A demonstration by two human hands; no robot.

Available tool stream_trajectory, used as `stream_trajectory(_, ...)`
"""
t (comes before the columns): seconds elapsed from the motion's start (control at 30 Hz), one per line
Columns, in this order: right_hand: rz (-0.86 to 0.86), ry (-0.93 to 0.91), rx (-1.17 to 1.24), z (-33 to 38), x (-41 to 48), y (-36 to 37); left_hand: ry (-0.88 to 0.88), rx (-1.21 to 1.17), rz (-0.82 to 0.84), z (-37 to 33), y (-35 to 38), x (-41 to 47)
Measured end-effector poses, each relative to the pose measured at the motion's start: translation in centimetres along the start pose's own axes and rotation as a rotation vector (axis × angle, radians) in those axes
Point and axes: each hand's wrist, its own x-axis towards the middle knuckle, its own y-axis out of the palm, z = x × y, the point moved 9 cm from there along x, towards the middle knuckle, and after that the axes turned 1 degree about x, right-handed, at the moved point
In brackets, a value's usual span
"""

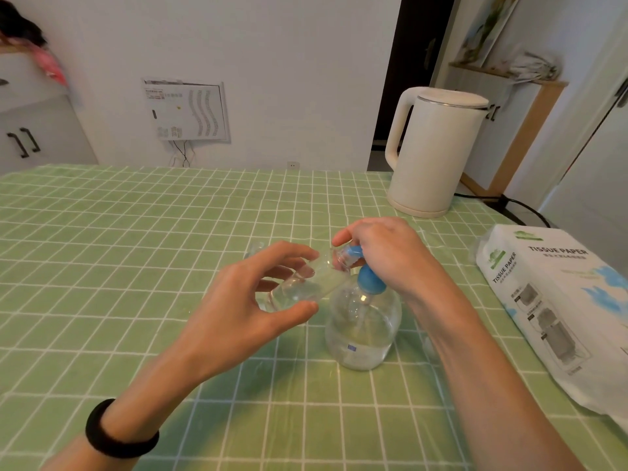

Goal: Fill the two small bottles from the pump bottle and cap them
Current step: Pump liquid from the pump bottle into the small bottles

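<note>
Right now the left hand (251, 300) is pinching a small clear plastic bottle (306, 283), tilted, mouth touching the blue spout; the right hand (380, 253) is curling over the blue pump head (367, 277) of the clear round pump bottle (363, 328) standing on the green checked tablecloth (136, 232); if the mouth is slipping off the spout, liquid is likely spilling onto the cloth.

A green tablecloth (136, 253) with a white grid covers the table; the pump bottle (362, 329) is clear with a blue pump head (365, 277), the small bottle (306, 283) clear, the kettle (431, 151) cream white, the tissue pack (557, 300) white with blue and green print, the wristband (117, 433) black
</note>
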Motion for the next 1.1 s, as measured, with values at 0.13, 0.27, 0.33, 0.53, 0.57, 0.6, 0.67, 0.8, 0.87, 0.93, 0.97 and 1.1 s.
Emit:
stream_trajectory(0.13,0.018,0.027,0.003,-0.37,-0.11,0.59,-0.007,0.012,0.002,0.26,0.06,0.06)
stream_trajectory(0.27,0.031,0.047,0.013,-0.72,-0.43,1.02,-0.02,0.051,-0.005,0.45,-0.15,-0.21)
stream_trajectory(0.33,0.021,0.041,-0.015,-0.67,-0.41,0.83,-0.017,0.059,-0.005,0.4,-0.17,-0.21)
stream_trajectory(0.53,-0.008,0.017,-0.003,-0.34,0.11,0.33,-0.004,0.029,-0.003,0.15,-0.19,-0.14)
stream_trajectory(0.57,-0.008,0.007,-0.002,-0.19,0.17,0.3,-0.005,0.019,-0.001,0.13,-0.18,-0.11)
stream_trajectory(0.6,-0.008,-0.002,-0.003,-0.03,0.21,0.28,-0.006,0.013,0.002,0.16,-0.16,-0.08)
stream_trajectory(0.67,-0.013,-0.009,-0.011,0.04,0.18,0.29,-0.005,0.01,0.004,0.21,-0.1,-0.02)
stream_trajectory(0.8,0.014,0.024,0.003,-0.42,-0.15,0.85,-0.013,0.021,-0.002,0.38,-0.18,0.03)
stream_trajectory(0.87,0.02,0.038,0.021,-0.68,-0.33,0.97,-0.016,0.037,0.002,0.38,-0.22,-0.05)
stream_trajectory(0.93,0.024,0.036,0.02,-0.73,-0.4,0.99,-0.014,0.043,0.001,0.28,-0.28,-0.12)
stream_trajectory(0.97,0.023,0.034,0.012,-0.72,-0.37,0.95,-0.013,0.042,-0.001,0.24,-0.27,-0.12)
stream_trajectory(1.1,0.005,0.018,0.014,-0.39,-0.06,0.57,-0.014,0.025,0.0,0.03,-0.3,-0.09)
